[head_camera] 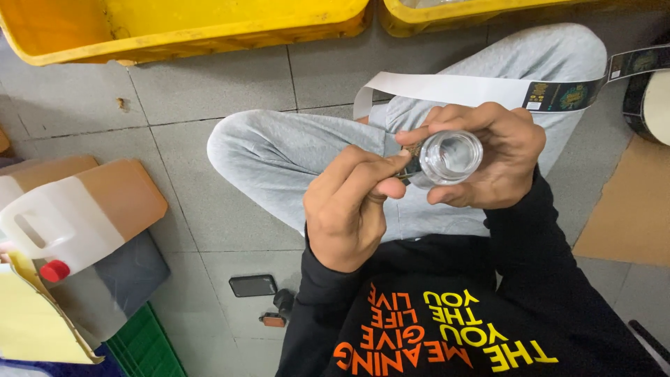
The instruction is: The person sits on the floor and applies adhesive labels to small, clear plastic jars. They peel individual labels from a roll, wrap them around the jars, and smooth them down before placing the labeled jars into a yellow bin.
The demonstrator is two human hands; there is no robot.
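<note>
Sitting cross-legged on the grey tiled floor (209, 91), the person is working over their lap with both hands raised just above the grey trouser knees. The right hand (499, 157) is cupping a small clear glass jar (450, 155), fingers curled over its far side at twelve o'clock and the thumb hooking under at six o'clock, so the open mouth is facing up toward the camera. The left hand (349, 202) is coming in from seven o'clock, wrist bent, thumb and forefinger pinched narrow against the jar's side at nine o'clock, where they are pressing a dark label (410, 167) onto the glass. Both black sleeves are running down toward six o'clock.

A long white backing strip (453, 89) is looping behind the hands at twelve o'clock and trailing toward two o'clock, carrying more dark labels to a roll (652, 105) at the right edge. Two yellow crates (181, 28) are lying at eleven and one o'clock. A white jug with a red cap (63, 223) is resting at nine o'clock, beside a green crate (146, 345) at seven o'clock. Brown cardboard (628, 209) is lying at three o'clock.
</note>
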